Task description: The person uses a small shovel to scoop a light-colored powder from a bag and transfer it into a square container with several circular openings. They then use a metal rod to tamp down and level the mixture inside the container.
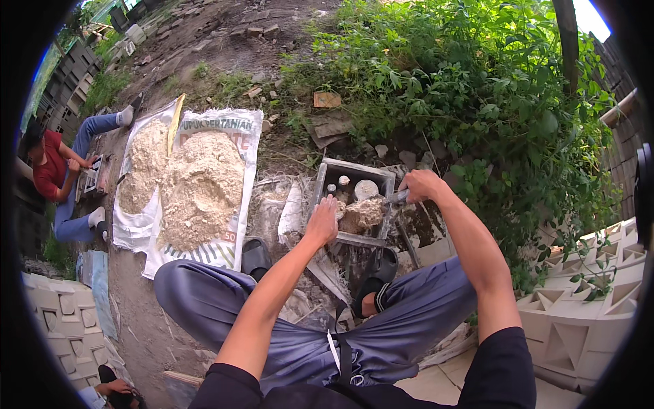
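Between my feet sits a rectangular grey mould box with round pale pieces inside it. My right hand is closed around a grey trowel at the box's right side. A lump of pale, damp sandy mix lies at the trowel's end, over the near part of the box; it hides the blade. My left hand reaches to the box's left near corner with fingers stretched out, close beside the mix. Whether its fingertips touch the mix I cannot tell.
Heaped sandy mix lies on white sacks to the left. Beyond, a person in red sits working on a small frame. Patterned pale blocks stand at lower right, others at lower left. Green plants grow behind the box.
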`<state>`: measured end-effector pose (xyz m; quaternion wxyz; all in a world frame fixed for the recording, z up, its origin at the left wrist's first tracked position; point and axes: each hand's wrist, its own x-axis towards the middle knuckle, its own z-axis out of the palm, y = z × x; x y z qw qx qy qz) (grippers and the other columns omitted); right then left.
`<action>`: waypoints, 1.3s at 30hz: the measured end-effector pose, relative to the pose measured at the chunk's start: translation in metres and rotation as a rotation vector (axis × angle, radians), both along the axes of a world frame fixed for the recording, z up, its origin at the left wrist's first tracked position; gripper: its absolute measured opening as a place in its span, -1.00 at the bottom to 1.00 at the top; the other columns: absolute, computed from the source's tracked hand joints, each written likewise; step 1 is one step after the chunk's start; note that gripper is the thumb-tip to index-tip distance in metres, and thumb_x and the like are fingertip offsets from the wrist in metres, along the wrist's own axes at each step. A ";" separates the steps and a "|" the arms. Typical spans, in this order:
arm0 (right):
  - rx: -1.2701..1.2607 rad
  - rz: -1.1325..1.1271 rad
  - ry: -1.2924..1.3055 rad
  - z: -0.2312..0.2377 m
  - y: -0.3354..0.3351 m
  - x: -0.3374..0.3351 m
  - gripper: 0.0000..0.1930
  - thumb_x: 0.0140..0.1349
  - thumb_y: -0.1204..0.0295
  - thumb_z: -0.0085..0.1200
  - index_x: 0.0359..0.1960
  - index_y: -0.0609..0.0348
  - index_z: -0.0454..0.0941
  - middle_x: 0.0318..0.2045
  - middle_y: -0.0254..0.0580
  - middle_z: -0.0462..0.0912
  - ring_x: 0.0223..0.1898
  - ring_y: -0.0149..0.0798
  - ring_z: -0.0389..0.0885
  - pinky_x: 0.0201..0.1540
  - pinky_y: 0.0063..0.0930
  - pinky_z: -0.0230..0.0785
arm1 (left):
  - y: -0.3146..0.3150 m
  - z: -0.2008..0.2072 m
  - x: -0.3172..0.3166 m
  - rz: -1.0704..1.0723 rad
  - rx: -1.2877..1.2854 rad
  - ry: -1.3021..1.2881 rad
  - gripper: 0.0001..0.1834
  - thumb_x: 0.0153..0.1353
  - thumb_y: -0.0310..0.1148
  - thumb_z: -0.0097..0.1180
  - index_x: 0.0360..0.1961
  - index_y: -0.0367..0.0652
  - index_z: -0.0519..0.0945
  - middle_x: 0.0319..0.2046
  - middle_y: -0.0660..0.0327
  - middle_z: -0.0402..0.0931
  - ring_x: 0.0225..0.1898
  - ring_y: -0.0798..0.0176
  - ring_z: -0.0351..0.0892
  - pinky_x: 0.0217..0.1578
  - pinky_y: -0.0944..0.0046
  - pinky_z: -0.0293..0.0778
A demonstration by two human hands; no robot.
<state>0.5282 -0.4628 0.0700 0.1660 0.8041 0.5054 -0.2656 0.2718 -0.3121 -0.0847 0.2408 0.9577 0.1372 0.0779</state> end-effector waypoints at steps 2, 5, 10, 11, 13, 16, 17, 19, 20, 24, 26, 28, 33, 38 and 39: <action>0.017 -0.028 0.031 0.003 0.002 -0.001 -0.66 -0.35 0.37 0.16 -0.38 -0.14 0.67 -0.53 -0.13 0.64 -0.41 -0.12 0.63 -0.35 -0.27 0.49 | -0.003 -0.003 0.000 0.009 -0.001 0.106 -0.37 0.03 -0.46 -0.12 0.20 -0.39 0.19 0.26 -0.11 0.09 0.27 -0.11 0.10 0.25 -0.01 0.08; 0.016 -0.047 0.050 0.008 0.003 -0.001 -0.68 -0.36 0.37 0.15 -0.40 -0.09 0.66 -0.54 -0.13 0.63 -0.41 -0.10 0.62 -0.36 -0.26 0.48 | -0.010 -0.009 -0.008 -0.048 0.037 0.052 -0.35 0.04 -0.48 -0.14 0.24 -0.38 0.15 0.30 -0.08 0.03 0.32 -0.07 0.03 0.27 -0.04 0.03; 0.035 0.010 0.062 0.001 0.000 0.004 -0.58 -0.34 0.37 0.15 -0.28 -0.16 0.67 -0.52 -0.13 0.64 -0.38 -0.08 0.62 -0.34 -0.26 0.48 | -0.015 -0.014 -0.010 -0.180 -0.130 -0.124 -0.39 0.06 -0.56 -0.16 0.22 -0.37 0.17 0.22 -0.14 0.15 0.29 -0.08 0.08 0.27 0.02 0.09; 0.034 0.007 0.063 -0.002 -0.003 0.005 -0.58 -0.34 0.37 0.15 -0.28 -0.16 0.67 -0.52 -0.13 0.64 -0.38 -0.08 0.62 -0.34 -0.26 0.48 | -0.017 -0.012 -0.009 -0.183 -0.132 -0.123 -0.39 0.06 -0.56 -0.16 0.22 -0.37 0.17 0.22 -0.14 0.15 0.29 -0.08 0.08 0.27 0.02 0.09; 0.039 -0.036 0.063 -0.002 -0.009 0.008 -0.57 -0.32 0.36 0.15 -0.25 -0.23 0.68 -0.57 -0.15 0.62 -0.47 -0.12 0.60 -0.38 -0.27 0.45 | -0.021 -0.008 -0.005 -0.324 -0.291 0.038 -0.43 0.01 -0.59 -0.13 0.15 -0.37 0.26 0.20 -0.09 0.20 0.27 -0.06 0.13 0.28 0.15 0.08; 0.024 -0.006 0.079 0.003 -0.006 0.008 -0.56 -0.32 0.36 0.15 -0.24 -0.24 0.67 -0.56 -0.15 0.63 -0.45 -0.09 0.60 -0.37 -0.26 0.45 | -0.023 -0.002 0.001 -0.098 -0.169 -0.156 -0.48 0.01 -0.57 -0.11 0.10 -0.33 0.31 0.17 -0.04 0.25 0.25 -0.05 0.16 0.28 0.13 0.07; 0.025 -0.008 0.082 0.006 -0.005 0.004 -0.56 -0.32 0.36 0.15 -0.24 -0.24 0.67 -0.56 -0.15 0.63 -0.45 -0.09 0.60 -0.37 -0.26 0.45 | -0.022 -0.002 0.004 -0.025 -0.095 -0.236 -0.50 0.02 -0.57 -0.11 0.08 -0.30 0.34 0.12 -0.02 0.30 0.23 -0.05 0.19 0.28 0.11 0.07; 0.033 -0.009 0.060 0.011 -0.001 -0.001 -0.61 -0.37 0.40 0.16 -0.33 -0.11 0.68 -0.45 -0.14 0.66 -0.36 -0.10 0.63 -0.33 -0.25 0.49 | -0.021 -0.002 0.000 -0.065 -0.022 -0.203 -0.51 0.01 -0.56 -0.11 0.06 -0.31 0.35 0.09 -0.02 0.32 0.22 -0.05 0.20 0.28 0.11 0.08; 0.033 -0.011 0.056 0.010 0.000 -0.002 -0.61 -0.37 0.40 0.16 -0.33 -0.11 0.68 -0.45 -0.14 0.66 -0.36 -0.10 0.63 -0.33 -0.25 0.49 | -0.020 -0.002 -0.001 -0.103 0.051 -0.173 -0.53 0.01 -0.56 -0.10 0.04 -0.31 0.37 0.07 -0.03 0.35 0.21 -0.05 0.22 0.27 0.11 0.08; -0.017 0.101 -0.067 0.007 0.010 -0.005 -0.71 -0.41 0.46 0.14 -0.49 0.01 0.65 -0.48 -0.11 0.64 -0.35 -0.07 0.64 -0.36 -0.24 0.49 | -0.015 -0.005 -0.014 -0.306 -0.043 -0.071 -0.54 0.01 -0.55 -0.10 0.02 -0.32 0.38 0.04 -0.04 0.37 0.19 -0.05 0.25 0.25 0.09 0.11; -0.033 0.121 -0.094 0.011 0.018 -0.011 -0.74 -0.42 0.47 0.14 -0.53 0.04 0.64 -0.49 -0.11 0.64 -0.34 -0.06 0.64 -0.37 -0.23 0.49 | -0.013 -0.002 -0.017 -0.151 -0.152 -0.111 -0.54 0.01 -0.55 -0.09 0.02 -0.31 0.40 0.02 -0.03 0.40 0.18 -0.04 0.27 0.23 0.05 0.12; -0.011 0.182 -0.119 0.017 0.022 -0.015 -0.75 -0.41 0.46 0.17 -0.53 0.01 0.65 -0.45 -0.12 0.65 -0.33 -0.06 0.64 -0.36 -0.24 0.51 | -0.009 0.007 -0.018 -0.114 -0.153 -0.106 -0.54 0.00 -0.55 -0.08 0.02 -0.30 0.40 0.02 -0.03 0.39 0.18 -0.04 0.27 0.22 0.05 0.14; -0.027 0.202 -0.178 0.017 0.027 -0.021 -0.76 -0.36 0.46 0.19 -0.50 -0.01 0.66 -0.40 -0.17 0.66 -0.30 -0.11 0.65 -0.35 -0.28 0.52 | -0.006 0.007 -0.018 -0.145 -0.034 -0.123 -0.52 -0.01 -0.55 -0.08 0.04 -0.28 0.38 0.06 -0.03 0.37 0.18 -0.04 0.25 0.19 0.05 0.16; -0.080 0.191 -0.246 0.024 0.044 -0.055 -0.81 -0.18 0.42 0.19 -0.43 -0.01 0.68 -0.35 -0.26 0.68 -0.26 -0.19 0.66 -0.31 -0.32 0.51 | 0.002 -0.004 -0.024 -0.141 -0.036 -0.086 -0.50 0.03 -0.51 -0.08 0.08 -0.28 0.34 0.16 0.02 0.28 0.24 0.00 0.18 0.21 0.03 0.12; -0.043 0.184 -0.258 0.028 0.047 -0.065 -0.83 -0.11 0.40 0.17 -0.40 -0.01 0.68 -0.33 -0.28 0.68 -0.24 -0.22 0.66 -0.29 -0.35 0.51 | 0.006 -0.005 -0.027 -0.138 -0.036 -0.084 -0.50 0.03 -0.51 -0.08 0.08 -0.28 0.34 0.16 0.02 0.28 0.24 0.00 0.18 0.21 0.03 0.12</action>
